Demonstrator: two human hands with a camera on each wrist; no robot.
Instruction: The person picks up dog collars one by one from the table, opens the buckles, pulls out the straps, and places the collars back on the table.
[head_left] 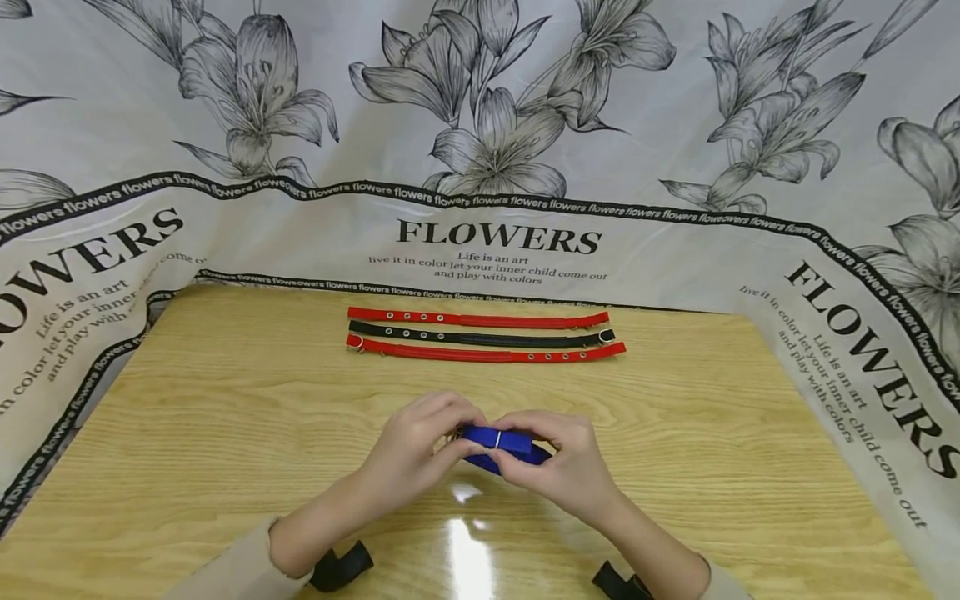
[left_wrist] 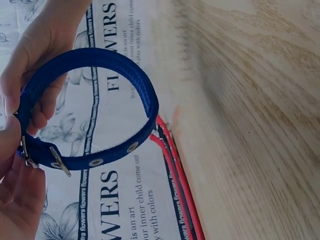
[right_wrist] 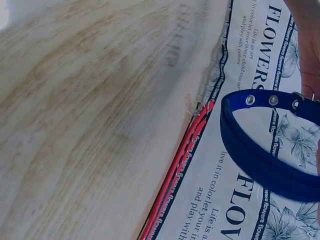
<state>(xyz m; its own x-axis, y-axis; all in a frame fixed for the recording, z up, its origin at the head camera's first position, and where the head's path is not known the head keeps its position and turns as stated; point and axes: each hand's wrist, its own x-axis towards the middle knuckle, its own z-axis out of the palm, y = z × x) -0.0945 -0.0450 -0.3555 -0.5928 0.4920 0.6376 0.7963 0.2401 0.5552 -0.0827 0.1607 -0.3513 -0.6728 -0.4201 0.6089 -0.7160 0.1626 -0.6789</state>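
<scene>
A blue collar [head_left: 516, 442], closed into a loop, is held up in front of me between both hands. My left hand [head_left: 420, 437] pinches one end of its strap between thumb and fingers. On the other side my right hand [head_left: 562, 454] pinches it in the same way, thumb below and fingers above. In the left wrist view a metal buckle [left_wrist: 26, 150] sits by the left fingers, with a metal loop [left_wrist: 61, 161] across the strap beside it. Metal eyelets [right_wrist: 273, 100] line the strap in the right wrist view.
Beyond the hands lie a red collar [head_left: 517, 322], a black collar [head_left: 517, 339] and another red collar [head_left: 465, 353], flat and side by side on the wood-grain table [head_left: 225, 400]. A flower-printed cloth [head_left: 495, 250] stands behind and at both sides. Black straps [head_left: 341, 567] show near the forearms.
</scene>
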